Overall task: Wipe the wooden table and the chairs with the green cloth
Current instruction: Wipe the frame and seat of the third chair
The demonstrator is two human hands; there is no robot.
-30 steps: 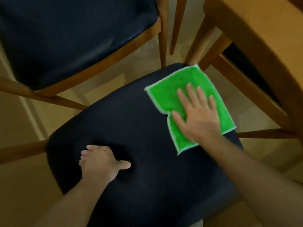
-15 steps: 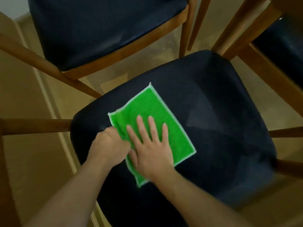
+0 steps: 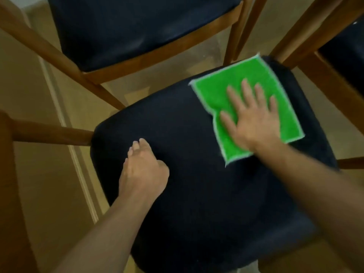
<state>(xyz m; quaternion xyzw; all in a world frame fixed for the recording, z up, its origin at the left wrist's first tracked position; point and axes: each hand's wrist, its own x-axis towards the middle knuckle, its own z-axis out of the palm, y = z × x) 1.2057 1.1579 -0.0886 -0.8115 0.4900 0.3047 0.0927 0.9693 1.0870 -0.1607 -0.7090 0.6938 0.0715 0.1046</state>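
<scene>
Green cloth (image 3: 246,91) at two o'clock lies pressed under my spread right hand (image 3: 254,123); loose-curled left hand (image 3: 143,170) braces the seat (image 3: 206,203).

The cloth (image 3: 239,81) at two o'clock is bright green with pale whitish edging, the seat (image 3: 206,194) under it plain near-black navy, the chair (image 3: 128,26) at twelve o'clock equally dark on warm brown wood, and the floor (image 3: 25,95) tan with a pale stripe.

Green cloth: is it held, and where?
Not held: the right hand presses flat on the middle of the green cloth; the left hand holds nothing.
</scene>
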